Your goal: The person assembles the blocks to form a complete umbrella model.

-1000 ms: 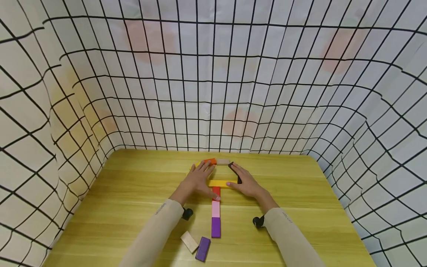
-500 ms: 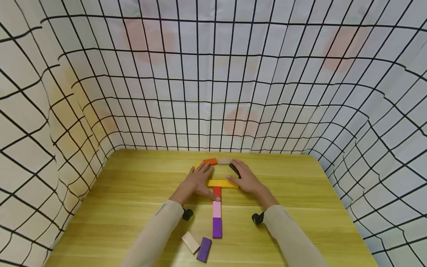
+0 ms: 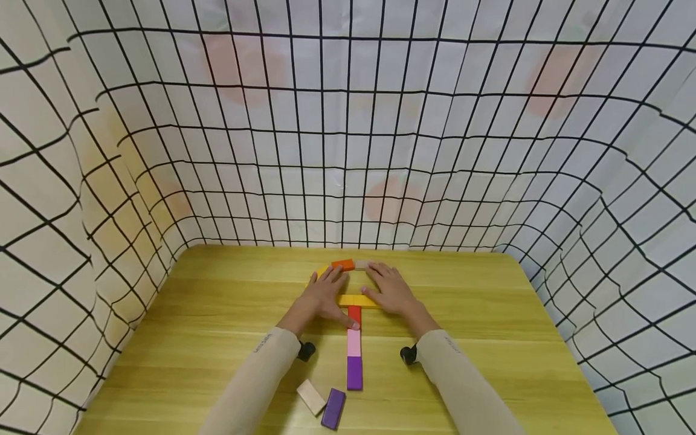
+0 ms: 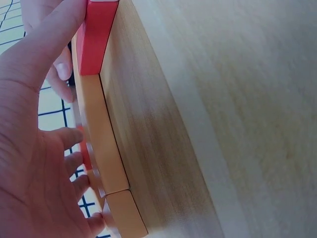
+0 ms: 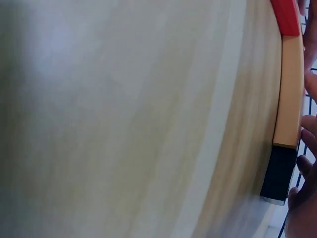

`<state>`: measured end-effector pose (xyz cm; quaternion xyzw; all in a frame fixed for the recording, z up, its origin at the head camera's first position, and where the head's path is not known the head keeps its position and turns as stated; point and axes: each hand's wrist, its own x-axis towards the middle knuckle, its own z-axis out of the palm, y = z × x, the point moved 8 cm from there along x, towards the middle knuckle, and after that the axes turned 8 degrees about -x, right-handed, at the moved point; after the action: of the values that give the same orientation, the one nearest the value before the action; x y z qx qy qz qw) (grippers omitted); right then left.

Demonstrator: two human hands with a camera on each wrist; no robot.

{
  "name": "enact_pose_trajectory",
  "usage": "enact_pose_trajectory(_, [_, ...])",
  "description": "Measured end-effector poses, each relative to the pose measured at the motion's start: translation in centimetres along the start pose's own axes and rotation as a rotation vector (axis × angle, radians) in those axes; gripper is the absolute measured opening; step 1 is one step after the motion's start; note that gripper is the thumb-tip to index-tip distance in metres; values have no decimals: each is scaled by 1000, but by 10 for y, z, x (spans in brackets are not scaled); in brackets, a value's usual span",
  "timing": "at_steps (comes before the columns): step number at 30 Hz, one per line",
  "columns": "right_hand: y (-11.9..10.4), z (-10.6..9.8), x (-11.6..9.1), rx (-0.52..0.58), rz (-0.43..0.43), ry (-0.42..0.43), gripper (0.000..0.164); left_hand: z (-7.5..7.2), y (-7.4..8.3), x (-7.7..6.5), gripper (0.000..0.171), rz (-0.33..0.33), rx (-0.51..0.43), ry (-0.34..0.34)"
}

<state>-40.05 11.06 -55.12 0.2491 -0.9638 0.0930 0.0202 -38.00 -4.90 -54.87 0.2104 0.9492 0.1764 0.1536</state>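
In the head view my left hand [image 3: 322, 299] lies with spread fingers over the left of a block ring, its thumb where the red block [image 3: 354, 315] meets the pink block [image 3: 354, 343]. My right hand [image 3: 390, 291] bends loosely over the ring's right side, thumb at the yellow crossbar blocks [image 3: 352, 301]. Its fingertips reach the pale block [image 3: 361, 265], beside the orange block [image 3: 343, 264]. A yellow block [image 3: 322, 272] shows past the left fingers. The right wrist view has a black block [image 5: 279, 171] at the crossbar's end, right fingers alongside. The head view hides it.
A purple block [image 3: 354, 373] ends the column below the pink one. Nearer me, a loose pale wooden block [image 3: 311, 397] and another purple block [image 3: 333, 408] lie at an angle on the wooden table [image 3: 217, 344]. Black-gridded white cloth [image 3: 348, 151] surrounds the table's far and side edges.
My right hand has shifted left, thumb and fingers moving inward along the ring. The black pieces seen beside it earlier are now covered in the head view. My left hand stays about where it was.
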Motion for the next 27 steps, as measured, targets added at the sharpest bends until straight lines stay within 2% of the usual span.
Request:
enact_pose_trajectory(6, [0,3,1,-18,10,-5,68,2,-1,1,137,4,-8,4])
enact_pose_trajectory(15, [-2,4,7,-45,10,30,66,4,-4,3,137,-4,-4,8])
enact_pose_trajectory(23, [0,2,3,12,16,42,69,4,-3,2,136,-4,13,4])
enact_pose_trajectory(27, [5,-4,-5,78,53,51,76,4,-3,2,135,-4,7,11])
